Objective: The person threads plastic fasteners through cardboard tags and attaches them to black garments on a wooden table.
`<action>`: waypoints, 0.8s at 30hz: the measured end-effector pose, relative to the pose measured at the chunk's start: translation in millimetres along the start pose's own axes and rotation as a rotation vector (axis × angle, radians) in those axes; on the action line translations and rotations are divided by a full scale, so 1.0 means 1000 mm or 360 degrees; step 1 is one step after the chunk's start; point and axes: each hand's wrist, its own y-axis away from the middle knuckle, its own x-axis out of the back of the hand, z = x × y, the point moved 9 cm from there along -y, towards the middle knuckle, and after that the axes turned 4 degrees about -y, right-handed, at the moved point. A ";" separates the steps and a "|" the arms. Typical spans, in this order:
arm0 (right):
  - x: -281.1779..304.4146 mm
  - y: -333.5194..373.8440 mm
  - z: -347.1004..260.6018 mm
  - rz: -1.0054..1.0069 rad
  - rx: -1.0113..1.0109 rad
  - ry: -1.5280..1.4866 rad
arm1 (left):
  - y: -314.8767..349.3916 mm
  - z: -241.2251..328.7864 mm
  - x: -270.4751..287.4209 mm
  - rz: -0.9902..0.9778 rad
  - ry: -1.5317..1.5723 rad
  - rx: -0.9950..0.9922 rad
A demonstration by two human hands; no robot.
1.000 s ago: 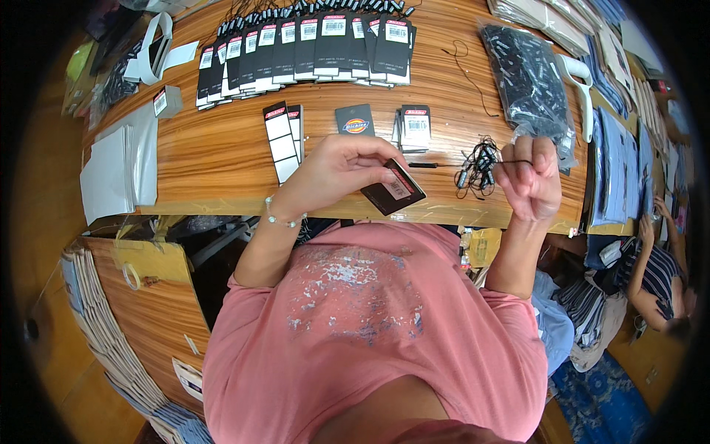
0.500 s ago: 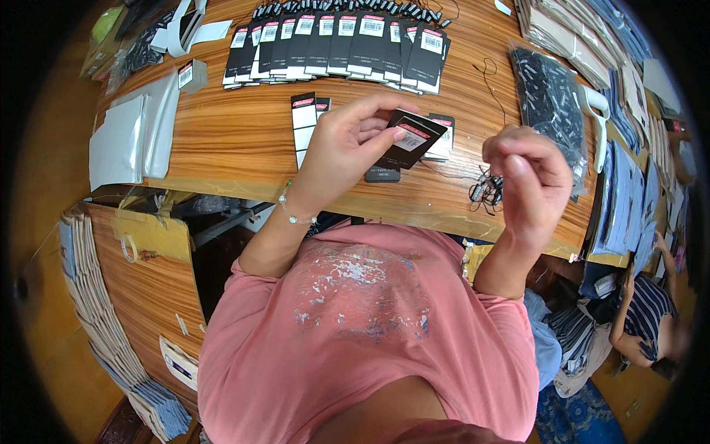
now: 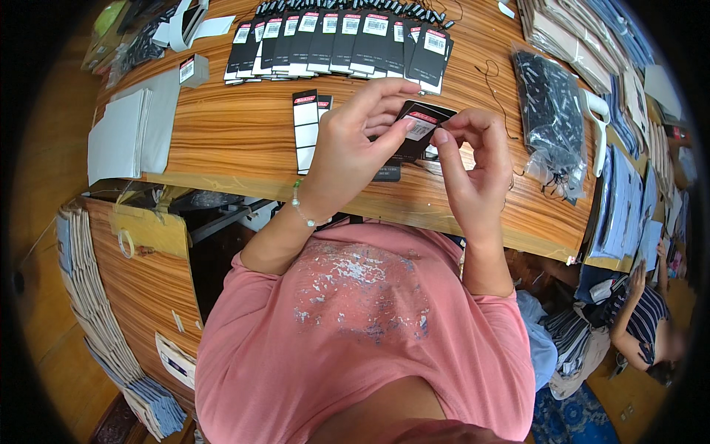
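My left hand is closed on black hang tags with white barcode stickers, thumb on the front. Beside the tags' right edge is my right hand, its thumb and forefinger brought together. Whatever lies between those fingertips is too small to make out. Under my hands, another black tag lies near the table edge. Left of my left hand lies a long black-and-white card. A fanned row of black hang tags with dark cords spreads across the far side of the wooden table.
On the right are a clear bag of black cords, a white handled tool and stacks of folded garments. White sheets and a small box sit left. Another person is at the lower right.
My right hand has moved left, from beside the cord bag to the tags' right edge. My left hand still holds the tags, shifted slightly to the right.
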 end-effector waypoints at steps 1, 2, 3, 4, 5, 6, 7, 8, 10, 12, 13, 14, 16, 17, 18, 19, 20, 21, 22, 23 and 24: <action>-0.001 -0.001 -0.002 0.0005 0.0027 0.0026 | 0.000 0.001 0.000 0.0024 0.0009 0.0010; -0.001 -0.001 -0.003 0.0009 0.0053 0.0052 | 0.001 0.001 -0.001 0.0003 -0.0037 0.0002; -0.001 -0.001 -0.005 0.0014 0.0079 0.0078 | 0.001 0.000 -0.001 -0.0019 -0.0083 -0.0007; -0.001 -0.002 -0.004 0.0013 0.0068 0.0081 | 0.002 0.000 -0.002 -0.0041 -0.0128 -0.0016; -0.001 -0.002 -0.003 0.0011 0.0057 0.0085 | 0.002 -0.001 -0.003 -0.0065 -0.0126 0.0004; -0.001 -0.002 -0.002 0.0010 0.0046 0.0088 | 0.003 -0.001 -0.004 -0.0090 -0.0124 0.0024; -0.002 -0.002 -0.002 0.0005 0.0038 0.0088 | 0.003 -0.001 -0.005 -0.0115 -0.0122 0.0043; -0.002 -0.002 -0.002 0.0000 0.0030 0.0089 | 0.003 0.000 -0.006 -0.0123 -0.0125 0.0034; -0.001 -0.002 -0.003 0.0002 0.0029 0.0094 | 0.003 0.002 -0.007 -0.0140 -0.0130 0.0014; -0.001 -0.002 -0.004 0.0014 0.0043 0.0104 | 0.003 0.003 -0.007 -0.0141 -0.0114 0.0004; -0.002 -0.003 -0.004 0.0008 0.0032 0.0095 | 0.004 0.003 -0.007 -0.0141 -0.0107 0.0000; -0.002 -0.003 -0.004 0.0002 0.0021 0.0086 | 0.004 0.003 -0.007 -0.0137 -0.0116 -0.0011; -0.002 -0.003 -0.003 -0.0005 0.0000 0.0059 | 0.003 0.003 -0.007 -0.0131 -0.0135 -0.0034; -0.002 -0.003 -0.002 -0.0007 -0.0010 0.0041 | 0.004 0.003 -0.007 -0.0135 -0.0139 -0.0027; -0.002 -0.003 -0.002 -0.0008 -0.0020 0.0022 | 0.004 0.004 -0.007 -0.0138 -0.0144 -0.0020; -0.002 -0.003 0.000 0.0008 -0.0061 -0.0046 | 0.004 0.005 -0.007 -0.0139 -0.0149 -0.0015; -0.001 -0.002 0.002 0.0024 -0.0101 -0.0114 | 0.005 0.005 -0.007 -0.0138 -0.0154 -0.0022; -0.001 -0.002 0.004 0.0040 -0.0142 -0.0182 | 0.006 0.006 -0.007 -0.0137 -0.0158 -0.0030; -0.001 -0.003 0.003 0.0038 -0.0134 -0.0167 | 0.006 0.006 -0.008 -0.0137 -0.0162 -0.0037; -0.001 -0.003 0.003 0.0035 -0.0126 -0.0153 | 0.006 0.007 -0.008 -0.0136 -0.0215 -0.0058; -0.001 -0.003 0.003 0.0032 -0.0118 -0.0138 | 0.006 0.008 -0.007 -0.0136 -0.0268 -0.0078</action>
